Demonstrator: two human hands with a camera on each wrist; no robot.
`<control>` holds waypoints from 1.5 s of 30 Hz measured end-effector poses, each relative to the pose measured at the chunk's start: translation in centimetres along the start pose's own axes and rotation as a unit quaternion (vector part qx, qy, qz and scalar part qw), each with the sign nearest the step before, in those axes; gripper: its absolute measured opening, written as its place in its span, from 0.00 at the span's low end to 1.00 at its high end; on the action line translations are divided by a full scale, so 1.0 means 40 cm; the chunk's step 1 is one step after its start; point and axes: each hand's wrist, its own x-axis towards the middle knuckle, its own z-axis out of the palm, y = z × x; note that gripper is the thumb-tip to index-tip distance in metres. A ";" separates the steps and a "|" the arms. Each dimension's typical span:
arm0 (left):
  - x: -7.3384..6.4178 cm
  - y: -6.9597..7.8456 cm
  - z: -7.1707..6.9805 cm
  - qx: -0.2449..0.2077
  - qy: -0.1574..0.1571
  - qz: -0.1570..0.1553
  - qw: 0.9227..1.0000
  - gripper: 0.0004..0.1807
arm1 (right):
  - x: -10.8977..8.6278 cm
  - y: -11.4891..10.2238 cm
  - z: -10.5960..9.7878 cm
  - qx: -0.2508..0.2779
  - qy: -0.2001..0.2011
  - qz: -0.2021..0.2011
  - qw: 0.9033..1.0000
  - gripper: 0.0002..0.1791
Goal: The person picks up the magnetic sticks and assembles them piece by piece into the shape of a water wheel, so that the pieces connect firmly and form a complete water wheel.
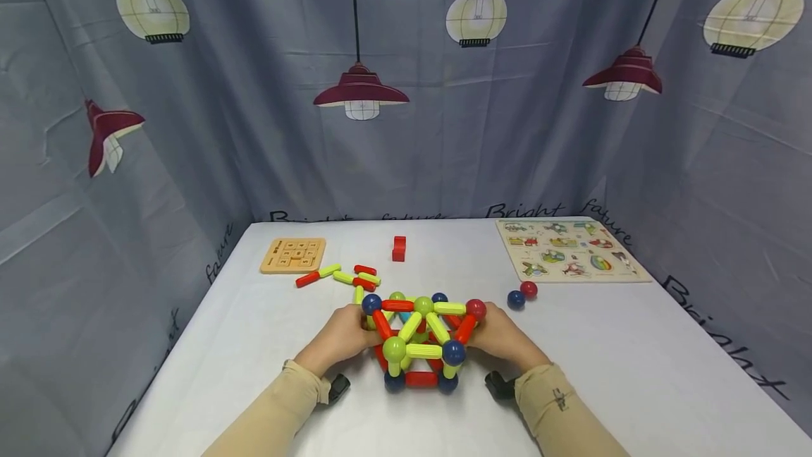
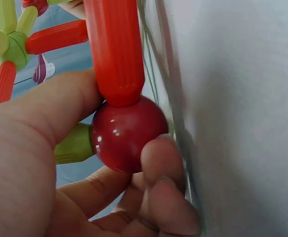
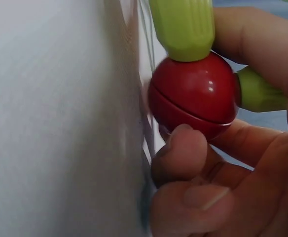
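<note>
A frame of magnetic building rods and balls (image 1: 395,350) stands at the front middle of the white table, its red and yellow-green rods joined by navy, green and red balls. My left hand (image 1: 345,333) grips its left side. The left wrist view shows thumb and fingers around a dark red ball (image 2: 129,133), from which a red rod (image 2: 117,54) rises. On the opposite side, my right hand (image 1: 504,337) holds another dark red ball (image 3: 196,94) with a yellow-green rod (image 3: 183,27) above it. Both balls are low, close to the tabletop.
Loose rods (image 1: 345,278) lie beyond the left hand, and a navy ball (image 1: 517,300) and a red ball (image 1: 528,289) beyond the right. Farther back are a wooden number puzzle (image 1: 293,255), red blocks (image 1: 398,249) and a picture puzzle board (image 1: 567,251). Grey curtains (image 1: 406,161) surround the table.
</note>
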 end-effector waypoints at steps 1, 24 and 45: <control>0.001 0.001 0.000 0.002 0.003 0.004 1.000 0.12 | 0.000 -0.001 0.000 -0.003 0.002 0.002 1.000 0.21; 0.031 0.029 -0.032 0.112 0.118 0.134 0.978 0.15 | 0.021 -0.042 -0.031 -0.053 0.062 -0.060 0.995 0.28; 0.028 0.048 -0.030 0.164 0.172 0.181 0.954 0.32 | 0.014 -0.028 -0.043 -0.132 0.154 -0.211 0.956 0.33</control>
